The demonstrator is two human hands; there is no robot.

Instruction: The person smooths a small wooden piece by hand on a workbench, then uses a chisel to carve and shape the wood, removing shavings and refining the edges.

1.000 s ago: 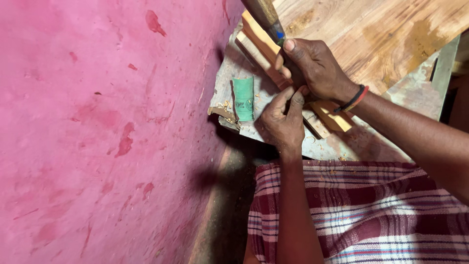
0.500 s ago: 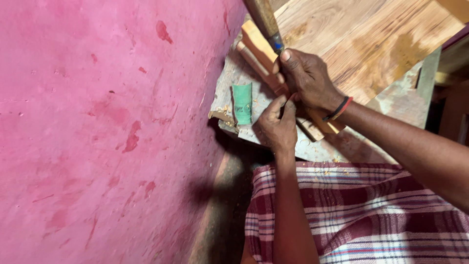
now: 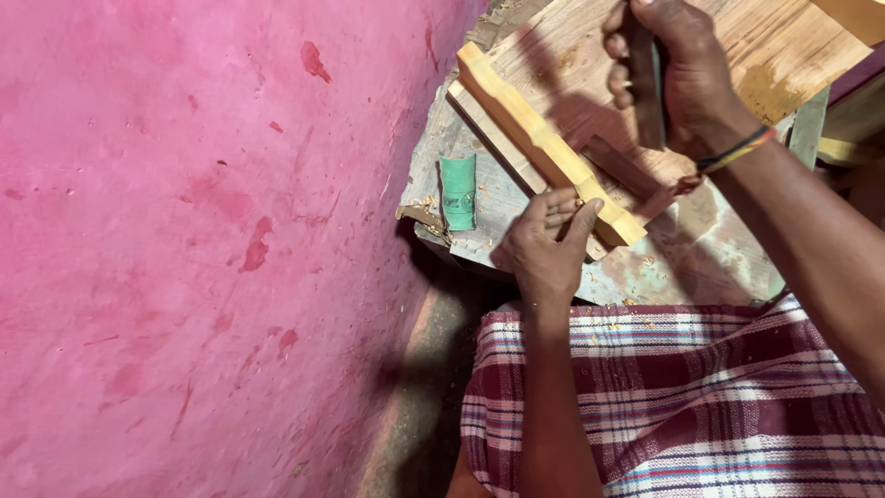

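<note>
No container shows; the notched wooden strip (image 3: 544, 148) lies diagonally on the counter (image 3: 701, 258), running from 11 o'clock down to 4 o'clock, over a flat board (image 3: 737, 55). Left hand (image 3: 544, 244) at the strip's near end, fingers curled and pinching it, thumb on its side; right hand (image 3: 673, 69) at 1 o'clock, fist closed round a dark tool handle (image 3: 645, 88), raised above the board. Counter edge runs just below the left hand, pink wall (image 3: 184, 249) close at 9 o'clock, green folded sandpaper (image 3: 458, 191) just beside the strip at the edge, checked cloth (image 3: 682, 406) at 6 o'clock.

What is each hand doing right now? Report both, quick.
Left hand: fingers pressed on the near end of the pale notched wooden strip, steadying it.
Right hand: closed around a dark wooden tool handle.
</note>
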